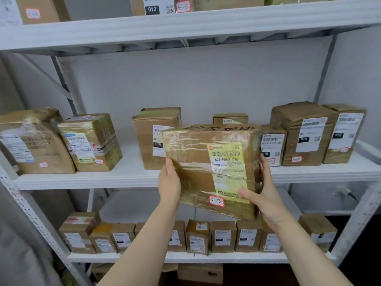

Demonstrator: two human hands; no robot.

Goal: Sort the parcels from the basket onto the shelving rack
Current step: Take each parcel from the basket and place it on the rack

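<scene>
Up before the middle shelf (86,181), taped parcel (195,159) gripped between left hand (169,182) and right hand (267,200), fingers curled round its sides.

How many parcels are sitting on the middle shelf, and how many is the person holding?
Parcels in view on the middle shelf: 7
Held parcel, gripped by left hand and right hand: 1
Total: 8

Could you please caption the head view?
Left hand and right hand hold a taped parcel before the middle shelf.
</scene>
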